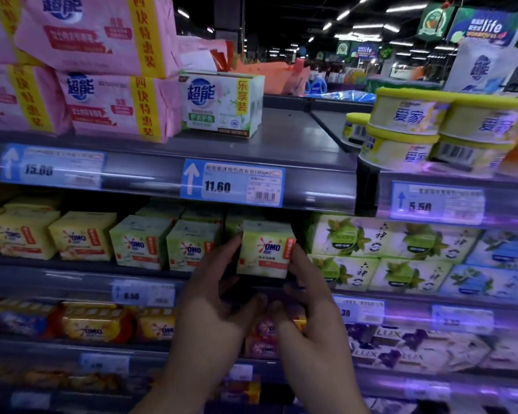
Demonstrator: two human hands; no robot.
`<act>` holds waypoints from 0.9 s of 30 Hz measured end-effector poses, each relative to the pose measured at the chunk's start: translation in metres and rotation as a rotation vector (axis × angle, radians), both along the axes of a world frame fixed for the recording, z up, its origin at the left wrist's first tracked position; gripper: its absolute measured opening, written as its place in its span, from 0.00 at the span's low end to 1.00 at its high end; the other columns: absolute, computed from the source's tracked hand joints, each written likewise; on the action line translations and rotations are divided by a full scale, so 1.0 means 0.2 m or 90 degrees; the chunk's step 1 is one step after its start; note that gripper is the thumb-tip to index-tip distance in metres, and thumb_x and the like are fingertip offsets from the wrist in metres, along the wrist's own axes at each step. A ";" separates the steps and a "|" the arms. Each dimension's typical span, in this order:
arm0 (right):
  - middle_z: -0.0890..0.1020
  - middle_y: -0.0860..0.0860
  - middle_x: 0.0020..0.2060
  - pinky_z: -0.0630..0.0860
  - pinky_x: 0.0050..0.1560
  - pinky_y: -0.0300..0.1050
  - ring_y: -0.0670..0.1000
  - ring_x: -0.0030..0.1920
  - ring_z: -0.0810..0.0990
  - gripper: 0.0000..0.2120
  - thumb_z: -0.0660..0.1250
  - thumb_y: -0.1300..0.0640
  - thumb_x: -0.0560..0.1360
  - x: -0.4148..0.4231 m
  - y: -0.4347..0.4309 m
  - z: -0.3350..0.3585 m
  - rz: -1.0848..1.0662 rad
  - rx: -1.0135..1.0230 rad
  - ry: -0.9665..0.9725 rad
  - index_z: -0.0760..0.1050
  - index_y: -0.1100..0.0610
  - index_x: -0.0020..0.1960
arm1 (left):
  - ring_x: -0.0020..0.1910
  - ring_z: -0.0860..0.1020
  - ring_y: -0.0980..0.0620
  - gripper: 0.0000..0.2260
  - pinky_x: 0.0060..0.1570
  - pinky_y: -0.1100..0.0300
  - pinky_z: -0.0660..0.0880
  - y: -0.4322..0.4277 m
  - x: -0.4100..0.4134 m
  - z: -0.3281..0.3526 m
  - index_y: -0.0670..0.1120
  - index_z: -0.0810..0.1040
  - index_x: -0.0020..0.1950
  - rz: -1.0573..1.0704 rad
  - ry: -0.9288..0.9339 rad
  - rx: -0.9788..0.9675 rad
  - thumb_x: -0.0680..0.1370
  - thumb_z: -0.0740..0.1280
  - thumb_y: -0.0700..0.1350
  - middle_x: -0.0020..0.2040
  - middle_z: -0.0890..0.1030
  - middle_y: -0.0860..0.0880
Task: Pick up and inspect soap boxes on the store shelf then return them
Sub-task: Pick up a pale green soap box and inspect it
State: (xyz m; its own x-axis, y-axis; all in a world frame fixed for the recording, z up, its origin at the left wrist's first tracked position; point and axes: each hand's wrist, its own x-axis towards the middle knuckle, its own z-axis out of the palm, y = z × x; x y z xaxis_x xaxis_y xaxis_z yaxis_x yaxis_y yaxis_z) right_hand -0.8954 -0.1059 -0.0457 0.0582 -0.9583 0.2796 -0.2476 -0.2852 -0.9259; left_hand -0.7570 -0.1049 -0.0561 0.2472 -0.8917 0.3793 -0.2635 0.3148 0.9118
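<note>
Head view, store aisle. Target: green OMO soap box [266, 249], upright with its label facing out, at the front edge of the second shelf [72, 282]. It is the right-end box of its row and sits a little forward of the neighbouring green OMO boxes [192, 246]. Just beside it on the right is a stack of leaf-print boxes [356, 237]. Left hand [219, 297]: fingers fairly straight, fingertips pressed to the box's left face, thumb hanging below the shelf edge and off the box. Right hand [308, 300]: mirror of this, fingertips on the right face, thumb low and free. Neither hand wraps the box; it is clamped between the two sets of fingertips. Cannot tell whether its base touches the shelf or is just clear of it. Progress, as a judgement: this box is at the shelf line, so it is either being lifted out or set back in, and one frame does not settle which. No box is away from the shelves. The yellow OMO boxes [81, 234] towards the left end stand in line.
</note>
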 end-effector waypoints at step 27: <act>0.81 0.48 0.64 0.85 0.54 0.55 0.58 0.58 0.86 0.37 0.86 0.48 0.63 -0.30 0.44 0.05 0.165 0.012 -0.106 0.75 0.44 0.69 | 0.59 0.84 0.53 0.35 0.49 0.60 0.84 0.42 0.15 0.08 0.60 0.75 0.71 -0.347 -0.028 -0.043 0.66 0.83 0.54 0.62 0.83 0.55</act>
State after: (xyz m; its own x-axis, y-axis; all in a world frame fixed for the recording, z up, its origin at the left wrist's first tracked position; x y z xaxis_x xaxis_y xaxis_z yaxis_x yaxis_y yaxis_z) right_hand -0.9554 -0.0172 -0.0360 0.2568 -0.9227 0.2876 -0.0128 -0.3008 -0.9536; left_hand -0.7278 -0.0209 -0.0392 -0.2610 -0.8594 0.4397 -0.0832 0.4738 0.8767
